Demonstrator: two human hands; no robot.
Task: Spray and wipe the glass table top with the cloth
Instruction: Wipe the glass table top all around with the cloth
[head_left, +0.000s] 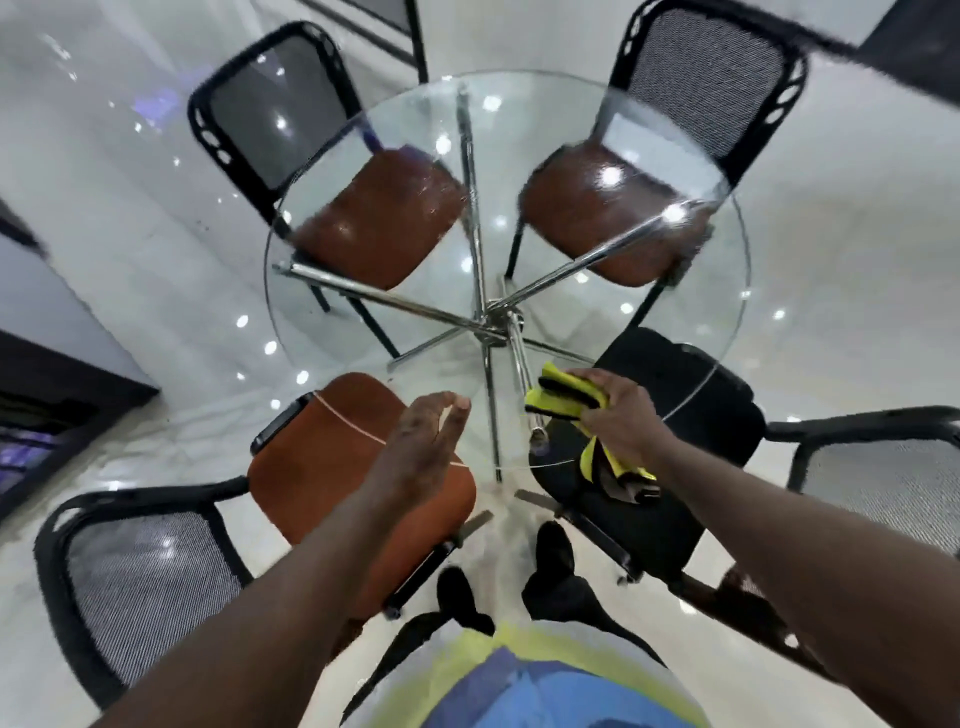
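A round glass table top (727, 312) on crossed chrome legs fills the middle of the head view. My right hand (618, 415) grips a yellow and black cloth (563, 397) at the near edge of the glass, with part of the cloth hanging down below the rim. My left hand (423, 447) hovers at the near edge with its fingers straight and holds nothing. Fine droplets or smears show on the far left part of the glass. I see no spray bottle.
Several chairs ring the table: two brown-seated ones with black mesh backs at the far side (379, 218) (613, 213), a brown one near left (337, 467) and a black one near right (675, 405). My feet stand between the near chairs on a glossy white floor.
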